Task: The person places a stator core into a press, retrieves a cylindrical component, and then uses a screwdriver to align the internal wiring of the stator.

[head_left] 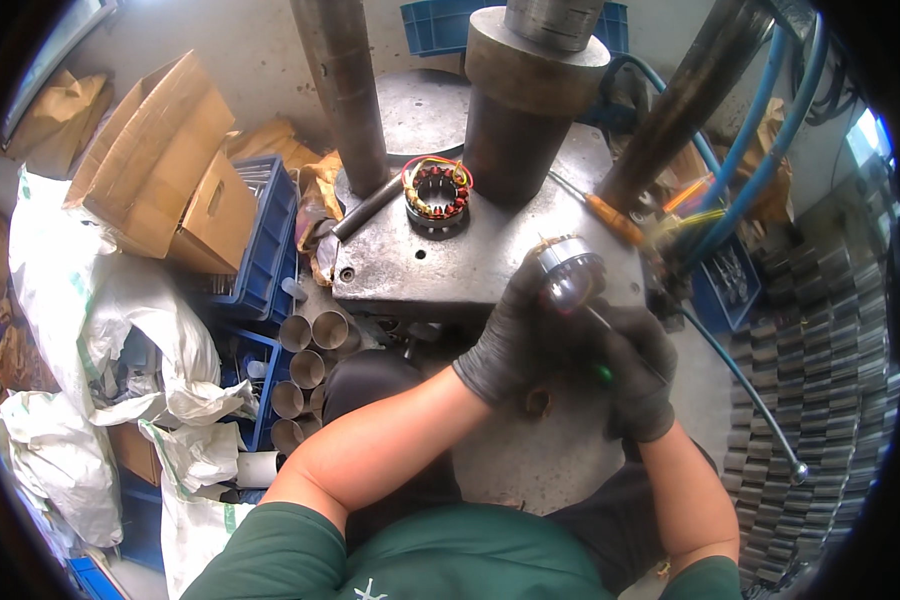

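My left hand (518,335), in a dark grey glove, is closed around a shiny domed metal part (572,272) with a silver rim, held up in front of the press table. My right hand (638,375), gloved alike, grips a thin-shafted screwdriver (600,320) whose shaft points up at the part's underside. A spot of green shows by its fingers; blur hides most of the handle. On the metal table beyond stands a motor stator (437,200) with copper windings and red and yellow leads, apart from both hands.
A thick steel press ram (525,120) and pillars rise from the press table (470,265). An orange-handled tool (610,215) lies at its right. Blue hoses (760,140) hang there, with stacked metal pieces (810,420) below. Cardboard boxes (160,160), white sacks (70,290) and metal rings (307,368) stand left.
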A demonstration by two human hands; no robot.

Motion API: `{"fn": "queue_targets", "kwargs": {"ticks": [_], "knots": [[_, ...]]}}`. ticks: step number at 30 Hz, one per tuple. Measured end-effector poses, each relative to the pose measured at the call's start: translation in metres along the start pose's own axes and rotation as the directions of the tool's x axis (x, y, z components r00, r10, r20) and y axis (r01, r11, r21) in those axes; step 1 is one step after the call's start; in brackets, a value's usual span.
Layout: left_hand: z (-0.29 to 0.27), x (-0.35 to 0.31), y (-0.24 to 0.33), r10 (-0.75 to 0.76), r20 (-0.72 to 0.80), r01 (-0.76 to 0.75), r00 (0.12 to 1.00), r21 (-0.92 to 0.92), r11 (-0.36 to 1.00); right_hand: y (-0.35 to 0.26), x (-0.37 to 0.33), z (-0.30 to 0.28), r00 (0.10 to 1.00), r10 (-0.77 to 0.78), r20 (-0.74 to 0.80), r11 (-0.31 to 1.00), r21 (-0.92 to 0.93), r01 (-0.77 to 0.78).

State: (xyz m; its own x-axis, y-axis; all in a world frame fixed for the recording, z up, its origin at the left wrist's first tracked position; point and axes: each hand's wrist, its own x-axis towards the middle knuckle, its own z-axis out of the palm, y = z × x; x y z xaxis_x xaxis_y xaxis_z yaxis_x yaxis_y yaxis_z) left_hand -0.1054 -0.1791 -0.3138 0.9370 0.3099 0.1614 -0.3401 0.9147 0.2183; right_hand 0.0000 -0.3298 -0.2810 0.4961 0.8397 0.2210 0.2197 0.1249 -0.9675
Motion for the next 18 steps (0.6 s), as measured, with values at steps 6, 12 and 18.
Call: {"fn": "queue_targets", "kwargs": {"ticks": [6, 12, 18], "knots": [[0.002, -0.002, 0.001, 0.010, -0.025, -0.009, 1.000, 0.019, 1.000, -0.006, 0.002, 0.003, 1.000, -0.023, 0.001, 0.998, -0.053, 0.023], [0.004, -0.001, -0.003, -0.013, -0.066, 0.012, 0.998, -0.020, 1.000, 0.000, 0.005, 0.000, 0.978, -0.203, 0.045, 0.922, -0.329, 0.207], [0.004, 0.002, -0.005, -0.014, -0.124, 0.008, 0.992, -0.050, 0.999, -0.003, 0.007, 0.001, 0.985, -0.165, 0.048, 0.913, -0.370, 0.171]]}}
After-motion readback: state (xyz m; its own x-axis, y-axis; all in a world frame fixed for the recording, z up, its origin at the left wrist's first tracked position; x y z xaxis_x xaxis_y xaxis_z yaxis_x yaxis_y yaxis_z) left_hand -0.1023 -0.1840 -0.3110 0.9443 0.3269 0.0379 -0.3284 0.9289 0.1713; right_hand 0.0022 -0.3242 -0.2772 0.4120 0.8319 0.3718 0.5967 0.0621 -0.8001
